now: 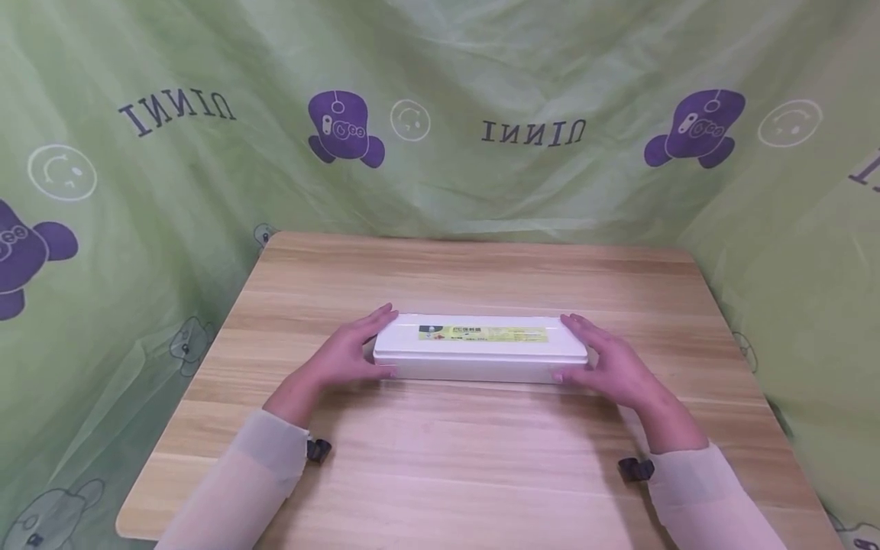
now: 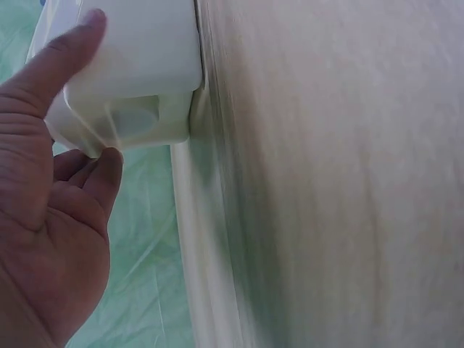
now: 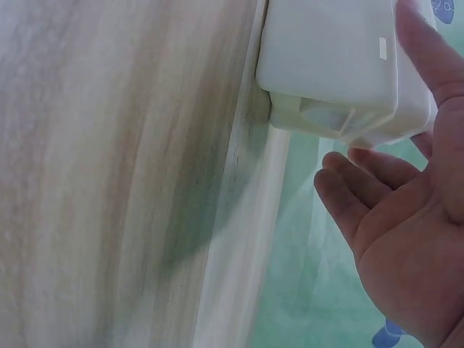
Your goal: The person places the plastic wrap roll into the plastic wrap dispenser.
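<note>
A long white plastic storage box (image 1: 481,370) with a lid lies crosswise on the wooden table, a yellow-green label (image 1: 484,334) on top. Its left end is gripped by my left hand (image 1: 351,351), thumb on the near side and fingers toward the far corner. At the opposite end my right hand (image 1: 608,363) holds it in much the same way. The left wrist view shows the thumb (image 2: 69,54) lying along the box's near face. In the right wrist view, several fingertips (image 3: 337,196) hang just off the box's end. The box's far side is hidden.
The light wood table (image 1: 440,458) has rounded corners and stands against a green printed curtain (image 1: 440,191) that hangs behind it and on both sides. Black clips sit at both sleeve cuffs, the left clip (image 1: 318,451) and the right clip (image 1: 635,469).
</note>
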Demonstrator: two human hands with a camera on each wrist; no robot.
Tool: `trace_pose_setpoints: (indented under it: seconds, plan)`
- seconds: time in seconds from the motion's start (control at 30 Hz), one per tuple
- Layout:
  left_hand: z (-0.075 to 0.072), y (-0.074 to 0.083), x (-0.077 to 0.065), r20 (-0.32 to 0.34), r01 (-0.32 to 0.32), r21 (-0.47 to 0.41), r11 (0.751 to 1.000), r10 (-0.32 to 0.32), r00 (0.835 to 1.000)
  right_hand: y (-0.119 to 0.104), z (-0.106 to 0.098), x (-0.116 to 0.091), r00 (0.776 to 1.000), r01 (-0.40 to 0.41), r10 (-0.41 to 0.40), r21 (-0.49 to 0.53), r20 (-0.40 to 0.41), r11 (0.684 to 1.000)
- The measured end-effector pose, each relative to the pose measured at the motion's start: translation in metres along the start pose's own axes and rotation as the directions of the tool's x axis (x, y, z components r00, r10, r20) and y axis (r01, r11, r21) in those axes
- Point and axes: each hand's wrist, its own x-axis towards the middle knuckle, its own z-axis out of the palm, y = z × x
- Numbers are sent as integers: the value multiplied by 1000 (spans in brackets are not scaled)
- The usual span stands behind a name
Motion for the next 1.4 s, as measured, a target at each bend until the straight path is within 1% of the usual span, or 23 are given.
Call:
trace_pose_setpoints:
  seconds: [0.1, 0.27, 0.47, 0.7, 0.93, 1.17, 1.23, 1.4]
  plan:
    - [1, 0, 0, -9, -9, 16, 1000, 9, 1000, 1, 0, -1, 1000, 5, -5, -21, 4, 1000]
    - [4, 0, -1, -19, 0, 41, 999, 0, 1000, 0, 1, -2, 1000, -5, 5, -49, 2, 999]
    - [6, 0, -3, -36, -5, 94, 996, 9, 999, -3, 3, -5, 1000, 2, -3, -80, -14, 997]
    - [8, 0, -6, -74, -52, 180, 982, 66, 995, -1, 6, -7, 1000, 3, -6, -121, -23, 993]
    - [9, 4, -7, -88, -22, 211, 977, 41, 995, -2, 9, -8, 998, 16, -26, -182, -55, 983]
    - [9, 7, -7, -103, -29, 246, 969, 55, 993, -2, 12, -10, 989, 99, -127, -294, -79, 951]
    - [9, 8, -7, -105, -29, 248, 968, 57, 993, -2, 12, -10, 988, 98, -129, -298, -85, 950]
    - [9, 8, -8, -96, -15, 247, 969, 40, 995, -2, 11, -10, 992, 66, -93, -288, -81, 955]
